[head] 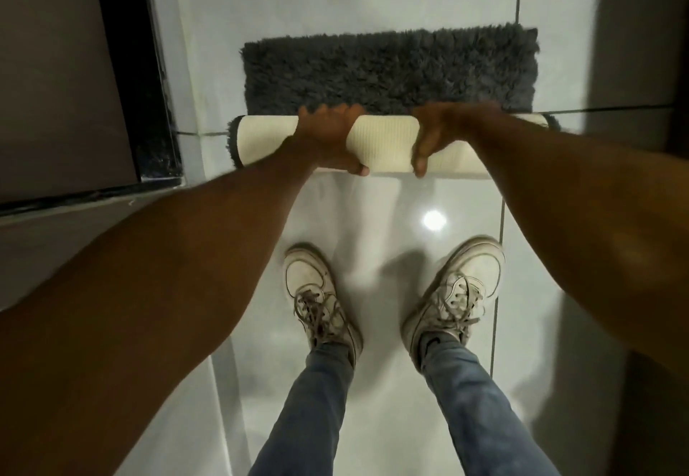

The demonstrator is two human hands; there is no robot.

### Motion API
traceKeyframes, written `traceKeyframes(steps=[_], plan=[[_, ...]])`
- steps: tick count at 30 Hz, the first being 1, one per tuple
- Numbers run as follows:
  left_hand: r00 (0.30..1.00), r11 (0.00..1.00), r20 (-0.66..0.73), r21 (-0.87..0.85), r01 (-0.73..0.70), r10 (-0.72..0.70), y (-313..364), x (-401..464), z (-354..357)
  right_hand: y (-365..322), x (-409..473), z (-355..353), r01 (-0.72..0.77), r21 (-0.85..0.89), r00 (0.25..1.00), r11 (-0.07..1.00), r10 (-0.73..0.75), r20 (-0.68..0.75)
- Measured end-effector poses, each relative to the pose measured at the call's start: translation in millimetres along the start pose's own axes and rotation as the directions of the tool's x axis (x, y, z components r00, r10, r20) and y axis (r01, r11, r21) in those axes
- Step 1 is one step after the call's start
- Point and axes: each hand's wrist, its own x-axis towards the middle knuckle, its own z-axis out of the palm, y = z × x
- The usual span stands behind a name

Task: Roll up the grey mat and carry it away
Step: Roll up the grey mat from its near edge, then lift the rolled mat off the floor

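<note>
Standing in white sneakers [320, 296] on a glossy white tiled floor [391, 207], the person leans forward. Beyond the feet, the left hand [328, 141] and right hand [438, 140] each curl closed around the half-rolled grey mat [387, 65], its cream backing outward. Further off, the unrolled shaggy part lies flat, a dark door frame [145, 65] to the left.

The left hand [328, 140] and right hand [443, 136] cover parts of the mat [391, 69] roll's cream backing; the fingertips, at 12 o'clock of each hand, sink into the pile, out of sight. The right forearm hides the roll's right end. Both arms and jeans [317, 412] are cut off by the frame's edges. The dark panel [56, 65] at 9 o'clock is too dim to identify.
</note>
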Motion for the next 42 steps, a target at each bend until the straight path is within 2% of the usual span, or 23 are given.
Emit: traceKeyframes(steps=[2,4,5,7,9,11,12,13,16,19,22,26,28,29,31,32,33,34,35,36,37,38,42], plan=[[0.967,0.993,0.24,-0.101,-0.066,0.088,-0.5,9.2,-10.2,0.3,-2.8,3.4,-0.038,0.018,0.993,0.999,0.036,0.115],[0.916,0.976,0.381,-0.214,-0.04,0.122,-3.5,13.3,-14.7,-0.6,-11.6,12.9,-0.079,-0.001,0.997,0.997,0.079,0.02],[0.921,0.969,0.372,-0.244,-0.023,0.115,-5.1,13.4,-14.7,1.3,-15.2,19.8,-0.08,0.04,0.993,0.996,0.083,-0.085],[0.973,0.973,0.213,-0.227,-0.042,0.091,-7.8,6.5,-11.6,5.8,-22.3,34.7,-0.039,0.18,0.943,0.983,0.095,-0.318],[0.991,0.982,-0.087,-0.147,-0.117,0.105,-9.2,-8.6,1.9,6.5,-33.7,60.2,0.001,0.222,0.809,0.975,0.13,-0.573],[0.91,0.984,-0.399,-0.087,-0.158,0.111,-4.8,-28.5,23.0,-0.9,-45.5,90.6,-0.026,0.175,0.576,0.984,0.158,-0.802],[0.868,0.983,-0.484,-0.081,-0.165,0.106,-1.8,-35.2,31.9,-6.6,-48.6,104.4,-0.039,0.159,0.488,0.987,0.157,-0.858],[0.863,0.984,-0.496,-0.082,-0.16,0.099,0.6,-39.2,38.9,-11.4,-50.1,115.7,-0.036,0.153,0.464,0.988,0.152,-0.873],[0.942,0.996,-0.323,0.022,-0.09,0.092,1.7,-33.2,42.3,-17.3,-38.5,134.9,-0.058,0.101,0.569,0.993,0.116,-0.814],[0.971,0.993,-0.218,0.084,-0.084,0.1,-4.9,-11.6,24.2,-8.8,-18.3,117.8,-0.071,0.047,0.597,0.996,0.08,-0.798],[0.999,0.998,-0.01,0.035,-0.051,0.051,-8.1,21.8,-14.0,3.2,0.9,79.3,-0.047,0.062,0.679,0.997,0.078,-0.73],[0.97,0.989,0.235,-0.145,-0.03,0.063,-12.6,63.8,-59.1,11.9,10.7,27.7,-0.05,0.108,0.772,0.993,0.107,-0.627],[0.963,0.983,0.257,-0.181,-0.035,0.082,-16.6,73.3,-65.7,3.1,3.9,21.0,-0.048,0.125,0.724,0.991,0.121,-0.679],[0.966,0.986,0.246,-0.16,-0.039,0.078,-16.9,74.1,-65.6,-7.3,-2.9,25.0,-0.025,0.142,0.662,0.99,0.123,-0.739],[0.98,0.996,0.19,-0.08,-0.035,0.049,-13.6,70.5,-61.6,-36.6,-16.2,47.7,0.084,0.335,0.442,0.938,0.266,-0.857],[0.987,0.998,0.155,-0.048,-0.033,0.04,-12.5,68.2,-57.1,-55.2,-20.3,63.3,0.202,0.537,0.34,0.819,0.456,-0.823],[0.991,0.999,0.126,-0.031,-0.036,0.04,-12.7,66.2,-52.7,-71.6,-23.1,75.9,0.374,0.738,0.314,0.562,0.672,-0.671],[0.994,0.999,0.102,-0.033,-0.043,0.046,-13.1,65.6,-48.7,-84.6,-28.1,81.3,0.535,0.833,0.414,0.143,0.815,-0.406],[0.995,0.997,0.082,-0.056,-0.047,0.052,-13.1,64.2,-44.8,-91.6,-29.2,83.8,0.535,0.782,0.638,-0.321,0.76,-0.124],[0.996,0.995,0.069,-0.088,-0.049,0.055,-12.9,63.3,-41.8,-89.4,-26.2,85.5,0.404,0.662,0.837,-0.631,0.547,0.01],[0.996,0.991,0.066,-0.12,-0.059,0.067,-12.0,62.2,-39.7,-81.4,-23.8,84.2,0.273,0.568,0.936,-0.776,0.35,0.029],[0.994,0.987,0.065,-0.139,-0.077,0.087,-10.2,60.6,-38.8,-71.8,-22.7,80.0,0.2,0.514,0.968,-0.834,0.248,0.026],[0.995,0.964,0.066,-0.26,-0.049,0.068,-12.6,32.7,-62.3,-61.4,-54.0,42.4,0.158,0.434,0.975,-0.887,0.21,0.074]])
